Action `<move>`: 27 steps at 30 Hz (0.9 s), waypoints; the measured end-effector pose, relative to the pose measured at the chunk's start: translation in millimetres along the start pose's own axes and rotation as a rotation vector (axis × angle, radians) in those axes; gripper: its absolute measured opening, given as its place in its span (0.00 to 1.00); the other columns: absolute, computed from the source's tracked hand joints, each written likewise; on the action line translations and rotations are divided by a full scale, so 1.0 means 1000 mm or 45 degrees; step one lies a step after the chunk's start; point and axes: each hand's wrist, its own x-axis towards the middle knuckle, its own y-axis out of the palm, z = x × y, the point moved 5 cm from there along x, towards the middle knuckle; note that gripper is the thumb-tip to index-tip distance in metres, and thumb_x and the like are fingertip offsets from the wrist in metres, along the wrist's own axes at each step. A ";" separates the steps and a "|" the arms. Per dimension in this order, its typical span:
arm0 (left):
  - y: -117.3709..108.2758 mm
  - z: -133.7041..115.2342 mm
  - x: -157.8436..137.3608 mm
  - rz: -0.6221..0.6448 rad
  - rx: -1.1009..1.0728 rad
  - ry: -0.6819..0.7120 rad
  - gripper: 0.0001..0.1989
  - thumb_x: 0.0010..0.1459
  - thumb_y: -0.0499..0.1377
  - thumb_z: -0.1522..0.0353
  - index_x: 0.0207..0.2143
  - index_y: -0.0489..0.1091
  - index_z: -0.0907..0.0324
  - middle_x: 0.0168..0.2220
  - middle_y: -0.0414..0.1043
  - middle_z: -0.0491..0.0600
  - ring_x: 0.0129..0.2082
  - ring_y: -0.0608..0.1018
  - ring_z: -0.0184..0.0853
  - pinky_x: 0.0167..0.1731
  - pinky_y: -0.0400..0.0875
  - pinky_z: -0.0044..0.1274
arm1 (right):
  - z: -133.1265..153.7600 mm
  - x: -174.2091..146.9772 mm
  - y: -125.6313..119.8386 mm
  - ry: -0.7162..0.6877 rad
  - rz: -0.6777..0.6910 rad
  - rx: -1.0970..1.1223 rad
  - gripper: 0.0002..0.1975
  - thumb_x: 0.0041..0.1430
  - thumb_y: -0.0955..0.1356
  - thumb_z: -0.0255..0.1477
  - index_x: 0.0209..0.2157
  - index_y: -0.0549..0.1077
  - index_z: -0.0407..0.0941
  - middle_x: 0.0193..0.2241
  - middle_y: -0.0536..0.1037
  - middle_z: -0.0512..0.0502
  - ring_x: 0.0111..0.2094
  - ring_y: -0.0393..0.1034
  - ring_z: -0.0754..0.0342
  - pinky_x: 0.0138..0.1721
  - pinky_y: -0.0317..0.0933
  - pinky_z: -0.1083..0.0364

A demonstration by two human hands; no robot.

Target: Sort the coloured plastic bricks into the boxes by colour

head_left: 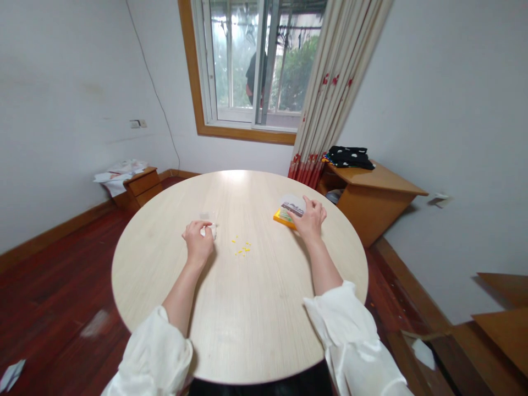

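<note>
My left hand is closed in a pinch over a small white item, partly hidden by the fingers. Just beyond it lies a small translucent plastic piece. On the table's right side, my right hand has its thumb and fingers curled around a clear, round-topped packet with a dark printed band. This packet rests against or on a flat orange-yellow box; the hand hides part of both. Between the hands, several tiny yellow pieces lie scattered on the tabletop.
The round, pale wooden table fills the middle. A wooden cabinet with folded black cloth stands at its back right, beside a curtain. Papers lie on a low drawer unit at left. Wooden boards are at lower right.
</note>
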 end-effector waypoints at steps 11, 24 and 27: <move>0.018 -0.005 -0.009 0.233 -0.949 -0.409 0.05 0.52 0.57 0.70 0.31 0.72 0.59 0.33 0.71 0.50 0.35 0.73 0.33 0.45 0.66 0.25 | 0.073 -0.022 -0.002 -0.258 -0.019 0.393 0.23 0.50 0.69 0.38 0.48 0.70 0.44 0.44 0.66 0.38 0.48 0.59 0.44 0.53 0.51 0.42; 0.042 -0.034 -0.043 0.968 -1.959 -1.081 0.26 0.59 0.44 0.52 0.43 0.67 0.63 0.41 0.73 0.58 0.45 0.75 0.43 0.46 0.68 0.40 | 0.152 -0.088 0.014 -0.439 0.304 0.905 0.21 0.48 0.70 0.31 0.46 0.68 0.47 0.44 0.67 0.41 0.48 0.62 0.47 0.51 0.59 0.46; 0.044 -0.031 -0.042 0.895 -2.004 -1.141 0.21 0.59 0.48 0.55 0.41 0.68 0.62 0.40 0.74 0.55 0.43 0.76 0.40 0.47 0.69 0.37 | 0.151 -0.089 0.018 -0.412 0.330 0.897 0.20 0.49 0.70 0.32 0.45 0.68 0.46 0.44 0.67 0.41 0.49 0.61 0.47 0.52 0.59 0.46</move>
